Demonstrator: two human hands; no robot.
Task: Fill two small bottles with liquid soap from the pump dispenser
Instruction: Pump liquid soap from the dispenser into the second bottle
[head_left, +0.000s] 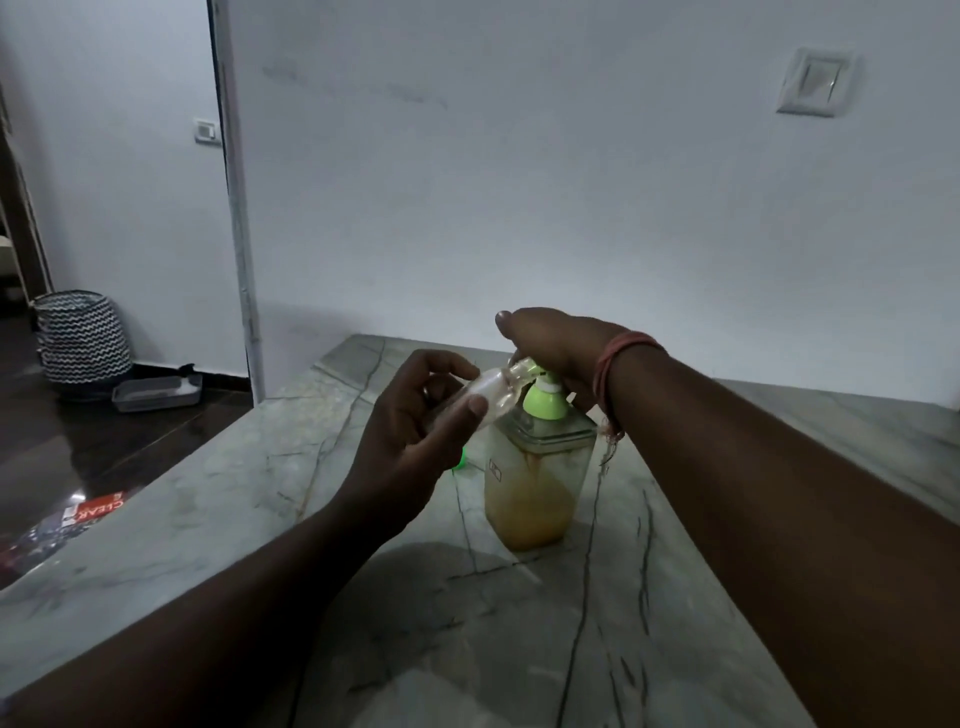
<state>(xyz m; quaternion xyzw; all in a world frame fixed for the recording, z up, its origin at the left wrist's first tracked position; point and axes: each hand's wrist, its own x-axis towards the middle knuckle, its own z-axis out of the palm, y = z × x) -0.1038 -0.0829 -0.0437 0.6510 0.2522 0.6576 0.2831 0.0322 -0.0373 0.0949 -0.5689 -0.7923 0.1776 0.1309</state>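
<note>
A clear square pump dispenser (535, 488) with amber soap in its lower half stands on the marble counter (519, 649). Its collar is light green and its pump head is covered by my right hand (556, 345), which rests on top of it. My left hand (415, 436) holds a small clear bottle (491, 392) tilted sideways, its open neck against the pump's spout. A small green object (459, 459), perhaps a cap, peeks out on the counter behind my left hand. A second small bottle is not visible.
The counter's left edge drops to a dark floor with a zigzag-patterned basket (83, 338), a grey tray (156, 392) and a red printed packet (78, 519). A white wall rises behind the counter, with a switch plate (815, 80) at upper right.
</note>
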